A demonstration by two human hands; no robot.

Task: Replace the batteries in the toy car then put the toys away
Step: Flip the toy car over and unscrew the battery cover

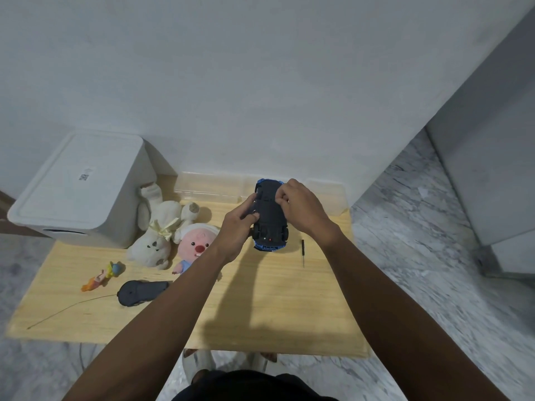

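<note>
Toy car held underside-up over the table, left hand on its left flank, right hand on its right. Screwdriver lies on the table just right of it; open bin behind, against the wall. Left side: lidded box, two plush toys, small figure, remote nearest the front edge.

Both bare forearms are stretched forward and converge. The left hand is curled round the car from the left side, thumb on top. The right hand is arched over the car's far end, its fingertips pinched on the underside.
</note>
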